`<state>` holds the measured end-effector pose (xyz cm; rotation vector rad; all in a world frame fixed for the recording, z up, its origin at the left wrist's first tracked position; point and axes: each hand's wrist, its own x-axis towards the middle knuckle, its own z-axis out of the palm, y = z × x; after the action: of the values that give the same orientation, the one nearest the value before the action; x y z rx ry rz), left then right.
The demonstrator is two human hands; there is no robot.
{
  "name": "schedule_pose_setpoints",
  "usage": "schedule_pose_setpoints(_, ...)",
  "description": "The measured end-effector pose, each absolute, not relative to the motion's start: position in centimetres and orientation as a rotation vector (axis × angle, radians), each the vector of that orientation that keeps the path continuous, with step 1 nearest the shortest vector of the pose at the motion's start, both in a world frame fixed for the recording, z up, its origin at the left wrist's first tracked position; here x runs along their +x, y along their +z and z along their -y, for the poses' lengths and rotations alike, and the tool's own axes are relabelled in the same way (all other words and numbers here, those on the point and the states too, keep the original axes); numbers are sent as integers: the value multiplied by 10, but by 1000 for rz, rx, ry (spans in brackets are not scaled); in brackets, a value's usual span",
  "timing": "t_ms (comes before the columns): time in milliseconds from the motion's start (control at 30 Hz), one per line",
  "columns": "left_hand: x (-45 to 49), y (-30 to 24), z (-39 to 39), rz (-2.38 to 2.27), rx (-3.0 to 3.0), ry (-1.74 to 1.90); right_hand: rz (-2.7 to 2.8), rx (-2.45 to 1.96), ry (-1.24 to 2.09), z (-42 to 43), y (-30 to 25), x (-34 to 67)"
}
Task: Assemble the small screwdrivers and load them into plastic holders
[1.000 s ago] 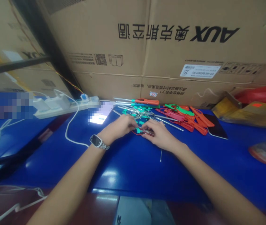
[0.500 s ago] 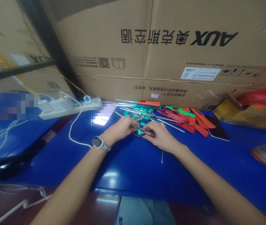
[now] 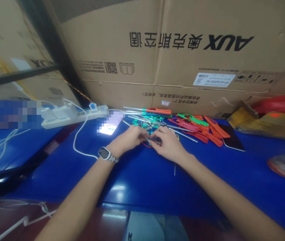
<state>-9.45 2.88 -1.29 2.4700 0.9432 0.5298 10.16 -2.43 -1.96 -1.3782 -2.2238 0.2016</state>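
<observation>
Both my hands meet over the near edge of a pile of long-nosed lighter parts (image 3: 182, 122) on a blue table (image 3: 142, 170). My left hand (image 3: 129, 138), with a watch (image 3: 105, 153) on its wrist, pinches a small teal and red piece (image 3: 150, 140). My right hand (image 3: 166, 144) curls its fingers round the other end of the same piece. Orange, red and green plastic handles and thin metal tubes lie just behind my fingers. A loose metal rod (image 3: 174, 169) lies by my right wrist.
A large cardboard box (image 3: 182, 57) stands right behind the pile. At the left are a lit phone (image 3: 110, 123), a white power strip (image 3: 67, 115) and a white cable (image 3: 78, 140). A dark phone (image 3: 231, 140) lies right of the pile, and red and yellow things sit at the far right.
My right hand has turned and closed further over the small piece, hiding the dark part that showed before. My left hand has hardly moved.
</observation>
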Motion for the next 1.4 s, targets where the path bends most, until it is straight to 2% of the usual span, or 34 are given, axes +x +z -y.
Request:
schedule_pose_setpoints(367,-101,-7,-22,-991,2449,469,2089,-1380,476,12,-28,99)
schedule_pose_setpoints(733,-102,-18,-30,-907,2524,428,2059,-1508,386,10,-25,86)
schedule_pose_setpoints(967,-103,-21,-32,-962,2521,347,2057,-1479,521,10,-25,85)
schedule_pose_setpoints(1200,-101,-20,-30,-1005,2465,331,2101,-1475,457,13,-25,81)
schedule_pose_setpoints(1400,-99,-17,-28,-999,2439,326,2244,-1521,231,19,-18,78)
